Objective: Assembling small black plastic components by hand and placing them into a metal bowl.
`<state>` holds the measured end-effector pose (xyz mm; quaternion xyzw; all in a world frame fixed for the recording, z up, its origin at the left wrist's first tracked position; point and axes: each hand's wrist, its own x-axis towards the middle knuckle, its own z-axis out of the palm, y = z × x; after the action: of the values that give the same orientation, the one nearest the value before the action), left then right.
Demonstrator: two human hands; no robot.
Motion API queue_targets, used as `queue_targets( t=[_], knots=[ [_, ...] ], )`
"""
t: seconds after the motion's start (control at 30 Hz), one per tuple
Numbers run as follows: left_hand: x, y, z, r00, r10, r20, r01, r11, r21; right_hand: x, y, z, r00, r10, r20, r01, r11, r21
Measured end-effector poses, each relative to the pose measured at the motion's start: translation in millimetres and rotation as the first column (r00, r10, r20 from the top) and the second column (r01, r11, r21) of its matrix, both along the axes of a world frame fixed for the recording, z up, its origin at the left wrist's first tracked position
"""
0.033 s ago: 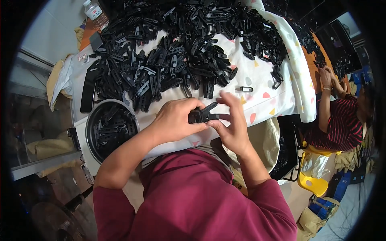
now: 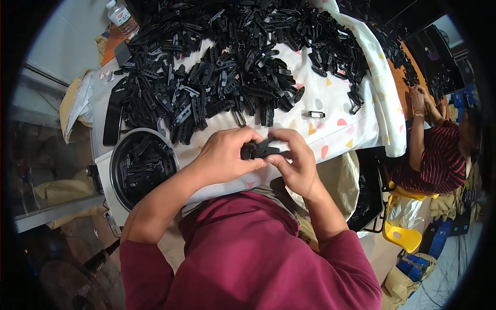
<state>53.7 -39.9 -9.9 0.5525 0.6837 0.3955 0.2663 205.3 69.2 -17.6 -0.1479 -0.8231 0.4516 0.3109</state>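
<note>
The fingers of the left hand (image 2: 219,155) are bent close around the left end of a black part (image 2: 264,149), its thumb on the near side and index finger on the far side. The right hand (image 2: 299,168) grips the right end, with thumb near and fingers curled over the far side, so only a small gap, filled by the part, separates the two hands. The part is held above the near edge of a white patterned cloth (image 2: 336,111), in front of the person's maroon shirt (image 2: 248,248).

Just beyond the fingers, a large heap of black pieces (image 2: 222,67) spreads across the far side of the cloth. One small piece with a pale middle (image 2: 316,114) lies apart, far and right of the hands. To the left stands a round metal bowl (image 2: 114,168) holding more black pieces; beyond it lies a dark, flat phone (image 2: 112,119), and at the far left is a bottle (image 2: 124,20). Farther right, a co-worker (image 2: 436,160) sits by an orange table (image 2: 400,82), near a yellow stool (image 2: 403,237).
</note>
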Motion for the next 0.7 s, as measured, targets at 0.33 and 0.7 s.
queue_targets(
  t=[0.33, 0.7],
  knots=[
    [-9, -71, 24, 0.941, 0.188, -0.283, -0.202, 0.979, -0.022, -33, 66, -44, 0.924, -0.221, 0.312, 0.173, 0.969, 0.175],
    [-23, -123, 35, 0.509, 0.315, -0.801, -0.546, 0.838, -0.018, -62, 95, -49, 0.804, -0.477, 0.356, 0.310, 0.846, 0.434]
  ],
)
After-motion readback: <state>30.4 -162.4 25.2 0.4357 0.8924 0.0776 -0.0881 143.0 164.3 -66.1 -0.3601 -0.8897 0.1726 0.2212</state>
